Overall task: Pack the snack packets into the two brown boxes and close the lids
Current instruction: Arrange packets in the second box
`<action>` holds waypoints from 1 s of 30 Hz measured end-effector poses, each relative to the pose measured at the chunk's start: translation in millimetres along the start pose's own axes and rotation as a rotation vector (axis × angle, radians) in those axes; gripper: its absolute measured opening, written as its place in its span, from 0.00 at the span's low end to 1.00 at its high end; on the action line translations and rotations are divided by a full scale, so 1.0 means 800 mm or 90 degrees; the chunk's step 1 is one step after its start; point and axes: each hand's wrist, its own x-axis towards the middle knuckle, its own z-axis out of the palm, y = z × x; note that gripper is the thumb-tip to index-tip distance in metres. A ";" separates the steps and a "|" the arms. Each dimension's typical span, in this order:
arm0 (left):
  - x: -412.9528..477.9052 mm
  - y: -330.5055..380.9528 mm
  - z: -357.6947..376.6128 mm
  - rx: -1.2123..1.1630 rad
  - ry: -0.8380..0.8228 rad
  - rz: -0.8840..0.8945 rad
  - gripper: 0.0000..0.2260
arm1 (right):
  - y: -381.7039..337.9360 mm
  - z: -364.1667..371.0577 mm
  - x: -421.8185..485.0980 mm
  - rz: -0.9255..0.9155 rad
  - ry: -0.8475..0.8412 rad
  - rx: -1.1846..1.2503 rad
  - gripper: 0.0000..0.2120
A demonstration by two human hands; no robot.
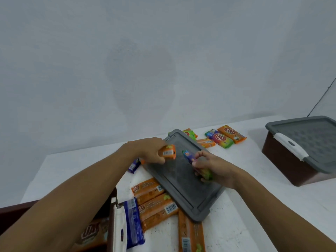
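Note:
My left hand (149,150) grips an orange snack packet (168,151) above the loose grey lid (183,180) lying flat on the table. Just to its right, my right hand (212,168) holds a blue and green packet (198,165) over the same lid. An open brown box (111,215) sits at the bottom left under my left forearm, with an orange packet (91,231) inside and a blue packet (133,220) leaning on its white latch. A second brown box (283,160) stands at the right with its grey lid (309,140) on.
Several orange packets (156,202) lie on the white table (254,206) beside the loose lid, one more (190,233) near the front edge. Further packets (225,138) lie behind the lid by the wall. A small purple packet (134,166) lies left of the lid.

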 end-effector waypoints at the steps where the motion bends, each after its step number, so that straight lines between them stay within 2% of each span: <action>1: -0.005 0.001 -0.003 -0.107 0.009 -0.021 0.19 | 0.000 0.001 0.001 -0.004 0.009 -0.040 0.22; 4: -0.032 -0.004 -0.020 -0.487 0.016 -0.097 0.22 | -0.002 0.008 0.003 -0.017 0.048 -0.076 0.35; 6: -0.060 -0.016 -0.032 -0.698 -0.009 -0.113 0.21 | -0.008 0.021 0.002 -0.027 0.048 -0.086 0.38; 7: -0.078 -0.022 -0.037 -0.766 -0.013 -0.114 0.22 | -0.011 0.030 0.002 -0.031 0.043 -0.088 0.37; 9: -0.107 -0.029 -0.047 -0.816 -0.002 -0.106 0.22 | -0.021 0.048 -0.002 -0.044 0.030 -0.054 0.26; 11: -0.142 -0.034 -0.053 -0.800 0.035 -0.095 0.19 | -0.034 0.072 -0.007 -0.064 -0.012 0.027 0.17; 14: -0.202 -0.054 -0.053 -0.747 0.106 -0.102 0.13 | -0.057 0.118 -0.012 -0.093 -0.041 0.082 0.09; 17: -0.260 -0.072 -0.047 -0.658 0.147 -0.101 0.11 | -0.079 0.166 -0.019 -0.121 -0.054 0.051 0.09; 22: -0.344 -0.095 -0.031 -0.558 0.144 -0.124 0.08 | -0.100 0.241 -0.044 -0.163 -0.124 0.004 0.10; 26: -0.402 -0.113 -0.008 -0.492 0.037 -0.116 0.07 | -0.108 0.287 -0.059 -0.213 -0.210 -0.180 0.12; 30: -0.423 -0.121 0.035 -0.412 -0.155 -0.112 0.08 | -0.095 0.332 -0.062 -0.300 -0.221 -0.569 0.11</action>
